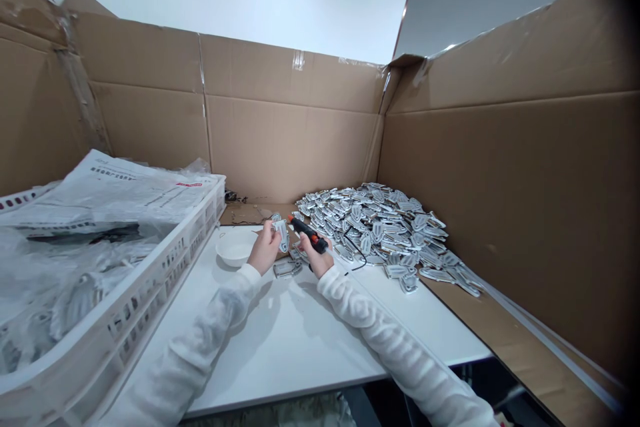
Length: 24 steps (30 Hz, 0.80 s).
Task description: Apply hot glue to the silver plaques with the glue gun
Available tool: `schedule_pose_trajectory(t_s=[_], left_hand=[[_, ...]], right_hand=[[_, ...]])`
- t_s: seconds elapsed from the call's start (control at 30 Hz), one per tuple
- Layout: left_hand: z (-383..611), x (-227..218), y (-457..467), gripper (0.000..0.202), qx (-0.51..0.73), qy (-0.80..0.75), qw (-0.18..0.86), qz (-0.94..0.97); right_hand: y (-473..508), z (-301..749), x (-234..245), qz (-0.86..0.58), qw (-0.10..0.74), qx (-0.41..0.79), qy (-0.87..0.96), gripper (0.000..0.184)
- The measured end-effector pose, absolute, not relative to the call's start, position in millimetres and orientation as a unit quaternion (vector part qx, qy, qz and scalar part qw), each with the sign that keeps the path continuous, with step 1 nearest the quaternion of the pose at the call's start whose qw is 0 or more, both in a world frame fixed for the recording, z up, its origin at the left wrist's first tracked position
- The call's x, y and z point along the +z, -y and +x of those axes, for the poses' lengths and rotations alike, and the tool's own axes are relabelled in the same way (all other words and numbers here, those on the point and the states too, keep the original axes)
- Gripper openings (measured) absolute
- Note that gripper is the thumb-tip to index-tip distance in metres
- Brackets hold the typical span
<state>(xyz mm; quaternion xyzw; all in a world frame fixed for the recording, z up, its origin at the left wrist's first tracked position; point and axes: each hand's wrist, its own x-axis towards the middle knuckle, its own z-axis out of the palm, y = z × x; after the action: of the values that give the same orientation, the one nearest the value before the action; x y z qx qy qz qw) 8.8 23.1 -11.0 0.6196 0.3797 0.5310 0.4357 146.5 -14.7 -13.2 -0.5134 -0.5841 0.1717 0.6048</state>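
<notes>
My left hand is closed around a small grey metal part, held upright above the white table. My right hand grips a black and orange tool, its orange tip pointing at the part. Both hands are over the far middle of the table. A loose grey part lies just below them. A large heap of the same grey metal parts spreads to the right of my right hand.
A small white bowl stands left of my left hand. A white slotted crate lined with printed plastic bags fills the left side. Tall cardboard walls enclose the table at the back, left and right. A thin black cable runs from the tool.
</notes>
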Motion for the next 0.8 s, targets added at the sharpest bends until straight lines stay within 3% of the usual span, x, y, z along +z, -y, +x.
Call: schedule_pose_trajectory(t_s=[0.17, 0.37, 0.67, 0.8], left_hand=[[13, -9, -20, 0.020, 0.537, -0.358, 0.480, 0.594], [12, -3, -16, 0.013, 0.580, -0.335, 0.569, 0.477], [16, 0, -9, 0.007, 0.588, -0.308, 0.613, 0.428], [15, -1, -12, 0.020, 0.568, -0.378, 0.585, 0.440]], right_hand=[[6, 146, -11, -0.489, 0.636, 0.334, 0.496, 0.031], [-2, 144, -19, -0.346, 0.598, 0.508, 0.514, 0.022], [-1, 144, -17, -0.303, 0.614, 0.559, 0.468, 0.025], [-9, 152, -13, -0.306, 0.647, 0.551, 0.430, 0.025]])
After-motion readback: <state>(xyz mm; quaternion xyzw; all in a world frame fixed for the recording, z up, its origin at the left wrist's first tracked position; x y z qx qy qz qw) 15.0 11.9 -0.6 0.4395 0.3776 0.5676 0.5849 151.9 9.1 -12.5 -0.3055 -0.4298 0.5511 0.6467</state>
